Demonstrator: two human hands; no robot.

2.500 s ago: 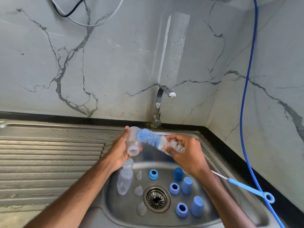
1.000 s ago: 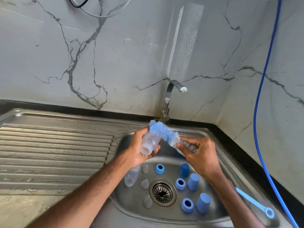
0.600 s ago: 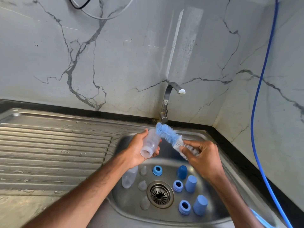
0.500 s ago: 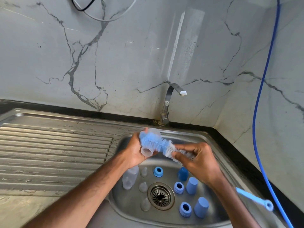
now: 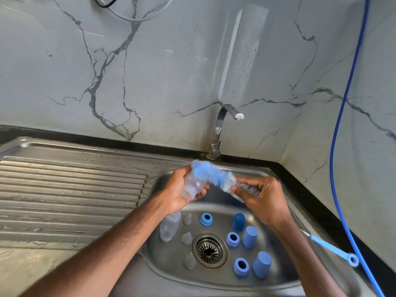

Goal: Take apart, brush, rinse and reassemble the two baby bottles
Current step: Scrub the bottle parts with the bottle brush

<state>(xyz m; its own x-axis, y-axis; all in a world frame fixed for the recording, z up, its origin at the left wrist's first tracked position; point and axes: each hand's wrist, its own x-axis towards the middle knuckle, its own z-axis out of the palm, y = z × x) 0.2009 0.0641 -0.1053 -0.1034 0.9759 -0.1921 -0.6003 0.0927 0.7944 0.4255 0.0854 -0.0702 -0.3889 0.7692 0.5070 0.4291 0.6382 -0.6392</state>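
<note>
Just below the tap (image 5: 220,129), our left grip (image 5: 177,196) clasps the clear bottle (image 5: 191,186) and our right grip (image 5: 263,198) pinches the brush (image 5: 212,175) at its bristles; we should hold steady and scrub every side.

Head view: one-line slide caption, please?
Left hand holds clear bottle; right hand presses blue brush against it above the sink.

A steel sink (image 5: 255,169) sits in a corner of grey, dark-veined walls (image 5: 171,71). A curved tap (image 5: 220,129) stands at its back edge, spout turned right. Left of the bowl, a ribbed drainboard (image 5: 64,194) shows water streaks. A round drain (image 5: 209,250) lies in the bowl's floor. A black strip (image 5: 107,139) runs along the wall's foot. A blue cord (image 5: 340,116) hangs down the right wall. A black cable (image 5: 102,4) and a white cable (image 5: 137,18) loop at the top.
</note>
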